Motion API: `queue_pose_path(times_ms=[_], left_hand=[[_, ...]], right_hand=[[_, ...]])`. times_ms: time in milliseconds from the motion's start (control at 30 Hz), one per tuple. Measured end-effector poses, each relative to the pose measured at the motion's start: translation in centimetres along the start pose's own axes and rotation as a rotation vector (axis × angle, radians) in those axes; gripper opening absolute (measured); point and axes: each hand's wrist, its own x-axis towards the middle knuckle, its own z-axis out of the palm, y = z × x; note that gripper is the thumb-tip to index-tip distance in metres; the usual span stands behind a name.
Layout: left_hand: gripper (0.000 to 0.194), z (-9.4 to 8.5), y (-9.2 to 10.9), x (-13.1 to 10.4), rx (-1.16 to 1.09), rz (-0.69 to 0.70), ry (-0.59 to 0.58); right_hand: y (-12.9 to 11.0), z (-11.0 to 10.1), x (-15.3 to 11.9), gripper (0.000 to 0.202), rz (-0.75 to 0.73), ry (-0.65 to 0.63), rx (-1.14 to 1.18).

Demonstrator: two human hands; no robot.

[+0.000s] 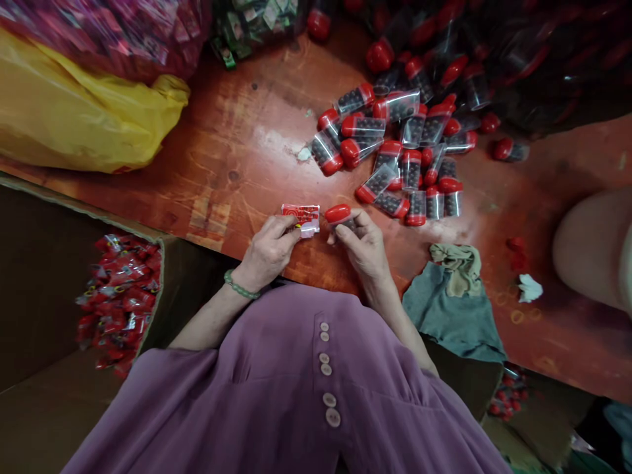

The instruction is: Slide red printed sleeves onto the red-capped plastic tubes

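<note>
A small red and white packet (pixel 301 218) is pinched between the thumb and fingers of the left hand (pixel 266 253), just above the near edge of the bench (pixel 232 151). A small clear bottle with a red cap (pixel 340 216) is grasped in the closed fingers of the right hand (pixel 364 249); the cap points towards the packet, and the two are just beside each other, though whether they touch cannot be told. A green bead bracelet (pixel 240 288) is worn on the left wrist, and a purple buttoned garment (pixel 296 388) fills the lower middle of the view.

Further back on the reddish-brown bench, a heap of like bottles (pixel 405 158) with red caps and dark contents is spread to the right of centre, well apart from the hands. A yellow plastic bag (pixel 74 112) is seen at the far left, with a clear bag of red items (pixel 113 33) lying over it. A folded grey-green cloth (pixel 454 309) is laid at the bench edge, near the right forearm, and a crumpled white scrap (pixel 530 288) lies to its right. Below the bench at the left, a cardboard box (pixel 44 283) is seen holding a pile of red packets (pixel 121 296).
</note>
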Motion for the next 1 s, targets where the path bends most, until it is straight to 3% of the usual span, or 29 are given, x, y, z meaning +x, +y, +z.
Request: queue_pose_path(times_ms=[100, 267, 500, 600, 733, 867, 1000], left_hand=[[0.018, -0.4, 0.3, 0.3, 0.007, -0.001, 0.025], [0.020, -1.3, 0.7, 0.9, 0.094, -0.005, -0.069], [0.028, -1.6, 1.3, 0.9, 0.321, 0.014, -0.175], [0.025, -1.7, 1.1, 0.9, 0.311, 0.011, -0.135], [0.016, -2.2, 0.3, 1.0, 0.220, -0.017, 0.013], [0.010, -2.7, -0.1, 1.2, 0.105, -0.061, 0.101], [0.006, -3.2, 0.2, 1.4, 0.051, -0.034, 0.123]], right_hand=[[-0.2, 0.3, -0.3, 0.019, -0.079, -0.005, -0.343], [-0.2, 1.0, -0.4, 0.020, -0.250, -0.129, -0.929], [-1.0, 1.8, -0.3, 0.033, -0.183, -0.197, -1.203], [-0.9, 1.5, -0.1, 0.027, -0.199, -0.187, -1.120], [-0.8, 0.7, -0.1, 0.023, -0.228, -0.105, -0.789], [-1.8, -0.2, -0.6, 0.031, -0.052, -0.031, -0.382], [-3.1, -0.8, -1.3, 0.034, 0.124, -0.154, -0.134]])
